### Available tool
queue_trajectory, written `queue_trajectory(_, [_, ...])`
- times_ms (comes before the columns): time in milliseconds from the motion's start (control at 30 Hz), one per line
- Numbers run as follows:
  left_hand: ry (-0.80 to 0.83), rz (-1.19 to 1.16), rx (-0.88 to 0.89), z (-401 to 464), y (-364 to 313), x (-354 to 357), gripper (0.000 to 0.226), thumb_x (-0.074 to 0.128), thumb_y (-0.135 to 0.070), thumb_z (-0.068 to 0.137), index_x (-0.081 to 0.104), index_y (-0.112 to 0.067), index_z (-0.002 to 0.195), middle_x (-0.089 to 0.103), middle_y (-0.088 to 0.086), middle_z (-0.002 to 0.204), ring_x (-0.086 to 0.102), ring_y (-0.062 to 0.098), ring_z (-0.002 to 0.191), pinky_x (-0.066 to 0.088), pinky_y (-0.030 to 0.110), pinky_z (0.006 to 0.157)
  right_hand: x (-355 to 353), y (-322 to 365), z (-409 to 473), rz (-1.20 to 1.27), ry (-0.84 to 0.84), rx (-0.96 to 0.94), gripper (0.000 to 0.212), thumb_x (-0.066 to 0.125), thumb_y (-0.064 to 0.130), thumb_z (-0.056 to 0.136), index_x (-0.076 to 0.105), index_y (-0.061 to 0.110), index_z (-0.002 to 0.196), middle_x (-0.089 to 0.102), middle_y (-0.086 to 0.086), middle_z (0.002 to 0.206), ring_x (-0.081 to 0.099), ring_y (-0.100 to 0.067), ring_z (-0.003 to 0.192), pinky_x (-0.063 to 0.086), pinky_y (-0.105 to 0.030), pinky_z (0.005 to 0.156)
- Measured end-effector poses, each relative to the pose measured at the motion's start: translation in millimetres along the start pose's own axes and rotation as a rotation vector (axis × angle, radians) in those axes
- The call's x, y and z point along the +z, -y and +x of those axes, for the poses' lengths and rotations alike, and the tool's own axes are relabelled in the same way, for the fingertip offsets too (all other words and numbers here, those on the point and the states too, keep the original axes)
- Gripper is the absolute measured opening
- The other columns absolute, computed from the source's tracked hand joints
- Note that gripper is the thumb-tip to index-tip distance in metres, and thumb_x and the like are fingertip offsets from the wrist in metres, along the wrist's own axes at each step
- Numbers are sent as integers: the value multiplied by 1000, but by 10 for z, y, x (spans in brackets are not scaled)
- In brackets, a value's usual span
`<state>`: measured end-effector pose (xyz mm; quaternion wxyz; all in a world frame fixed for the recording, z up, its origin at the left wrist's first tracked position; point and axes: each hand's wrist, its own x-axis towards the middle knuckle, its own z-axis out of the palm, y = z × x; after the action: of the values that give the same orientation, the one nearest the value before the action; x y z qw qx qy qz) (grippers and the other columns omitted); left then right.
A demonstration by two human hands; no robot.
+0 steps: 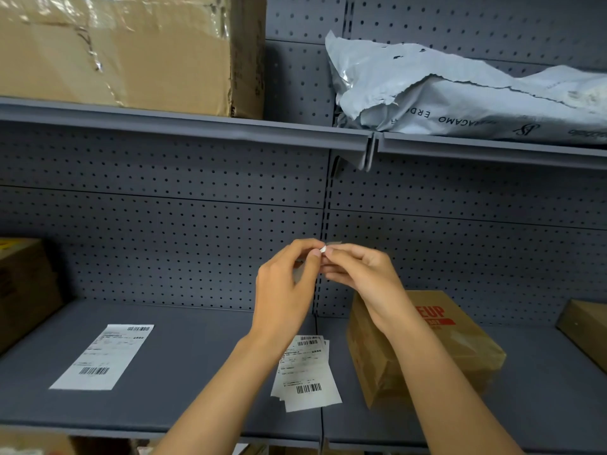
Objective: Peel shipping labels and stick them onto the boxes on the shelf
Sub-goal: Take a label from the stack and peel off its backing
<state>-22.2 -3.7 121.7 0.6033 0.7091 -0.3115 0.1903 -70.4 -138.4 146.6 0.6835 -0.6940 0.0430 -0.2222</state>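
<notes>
Two hands meet at the centre of our view, raised in front of the pegboard back panel (197, 224). Our left hand (285, 290) and right hand (361, 280) both pinch a small shipping label (323, 249) between thumb and fingertips; only a white curled corner shows at 12 o'clock from the knuckles, so we cannot tell its long axis. On the lower shelf (197, 356), a stack of labels (305, 372) lies flat at 6 o'clock, long axis running away from us and leaning slightly right, barcodes at both ends. A single label sheet (101, 356) lies at 8 o'clock, its far end tilted right. A brown box with red print (460, 349) sits at 4 o'clock, just beside the stack. At 11 o'clock a taped cardboard box (131, 50) rests on the upper shelf (184, 121); a grey mailer bag (460, 96) lies at 1 o'clock.
</notes>
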Motion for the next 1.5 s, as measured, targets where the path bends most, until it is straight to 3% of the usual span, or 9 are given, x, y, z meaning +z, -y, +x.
queue_trajectory(133, [14,-16,-18,2,-18,0,16,59,-26,101,73,-29,105,75,-17,96,69,1,95,45,8,78,-9,-50,38,-90,1,-29,16,67,21,94,78,12,101,78,-12,98,72,-21,93,60,-31,85])
queue_trajectory(267, [9,-54,-43,13,-25,10,10,65,-30,98,74,-28,102,76,-18,93,70,-2,94,48,10,83,3,-72,43,-197,-2,-87,16,64,23,96,77,15,103,78,-5,100,72,-17,96,58,-23,76])
queue_trajectory(467, [-21,-71,-61,46,-55,17,11,65,-26,97,76,-26,96,77,-19,88,70,-3,90,47,7,80,22,-123,52,-256,-49,-187,15,64,24,97,76,16,100,77,-5,92,71,-24,93,58,-44,88])
queue_trajectory(567, [-26,-67,-73,60,-62,23,13,65,-28,97,77,-26,96,77,-19,87,70,-4,90,46,6,80,31,-147,57,-279,-74,-209,14,64,25,97,76,18,98,77,-2,89,71,-22,91,58,-46,88])
queue_trajectory(933, [-24,-44,-79,64,-44,54,16,64,-30,97,79,-25,100,78,-18,92,70,-5,92,49,9,84,50,-229,64,-371,-179,-323,11,65,21,96,75,19,93,74,8,82,68,-9,78,57,-30,75])
queue_trajectory(1100, [8,-59,-61,55,-71,27,14,73,-31,91,81,-26,101,79,-18,93,71,-5,92,49,8,87,39,-223,43,-394,-219,-356,13,65,14,95,74,20,89,74,12,81,65,1,72,50,-14,66])
queue_trajectory(1267, [-12,-70,-79,72,-92,18,13,71,-29,93,83,-25,97,79,-20,92,72,-5,91,50,9,85,54,-205,7,-402,-239,-371,12,64,19,96,75,17,92,74,9,84,67,-8,78,50,-16,67])
queue_trajectory(1500, [-49,-57,-112,114,-116,61,15,67,-28,94,81,-25,92,78,-19,87,70,-6,89,47,5,79,87,-142,-38,-372,-243,-355,11,65,22,94,74,19,89,72,8,81,64,-5,73,49,-16,63])
